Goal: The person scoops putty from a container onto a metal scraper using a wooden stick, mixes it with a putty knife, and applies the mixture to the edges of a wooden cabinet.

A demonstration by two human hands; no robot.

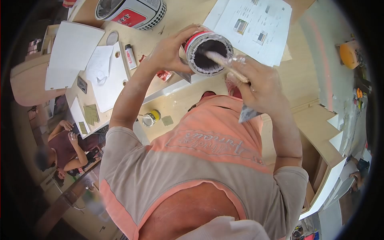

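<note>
My left hand [170,50] is wrapped round the side of a small red-labelled tin can [206,72], its mouth tilted toward me. Pale grey paste is smeared over the rim, and the inside looks dark. In my right hand [262,86] is a wooden stick [236,74] with its far end in the can's mouth. White smears coat those fingers. A triangular metal scraper blade [249,113] juts out below the right palm. Another metal blade [185,77] shows under my left hand, by the can.
Beyond my hands, the wooden table bears a large can [146,14], printed sheets [248,28], white papers [70,52] and a small tube [130,57]. A yellow-labelled can [151,118] stands lower down. A person [68,148] is at left; an open cabinet [320,172] is at right.
</note>
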